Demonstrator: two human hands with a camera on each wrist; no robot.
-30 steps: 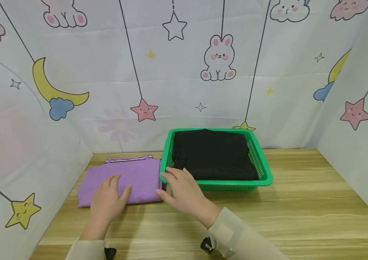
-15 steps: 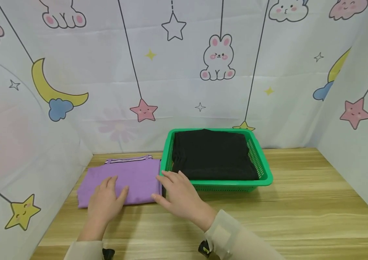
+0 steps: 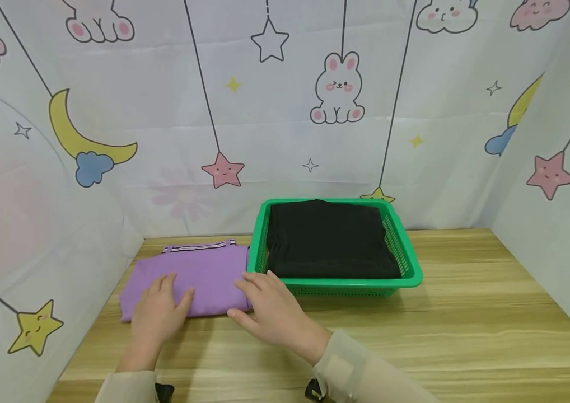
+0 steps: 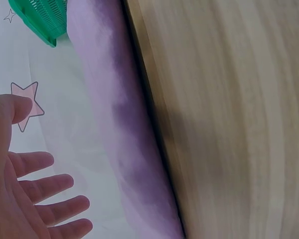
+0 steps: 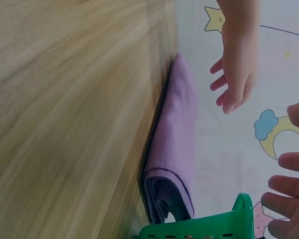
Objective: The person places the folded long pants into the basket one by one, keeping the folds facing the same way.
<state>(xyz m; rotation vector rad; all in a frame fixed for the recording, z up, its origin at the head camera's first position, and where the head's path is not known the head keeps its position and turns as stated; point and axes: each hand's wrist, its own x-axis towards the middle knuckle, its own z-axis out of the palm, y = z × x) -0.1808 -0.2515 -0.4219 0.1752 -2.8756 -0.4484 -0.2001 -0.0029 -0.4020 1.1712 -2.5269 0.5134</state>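
Note:
A folded purple garment (image 3: 214, 277) lies flat on the table at the left, a black-and-white striped band along its far edge. In the right wrist view its folded end (image 5: 172, 186) shows a dark inner layer. My left hand (image 3: 156, 316) hovers over the near left part of it, fingers relaxed and holding nothing; the left wrist view shows that hand (image 4: 25, 199) apart from the cloth. My right hand (image 3: 275, 313) hangs over the gap between the garment's right end and the basket's near left corner. Its fingers (image 5: 286, 185) are spread and loosely bent, with nothing in them.
A green plastic basket (image 3: 355, 283) stands right of the garment, close against it. Folded black cloth (image 3: 327, 240) fills it nearly to the rim. White printed curtains (image 3: 275, 140) enclose the back and both sides of the wooden table (image 3: 466, 324).
Both hands have drifted slightly left and toward me. The right fingertips have shifted off the basket's corner toward the garment's end. Garment and basket have stayed put.

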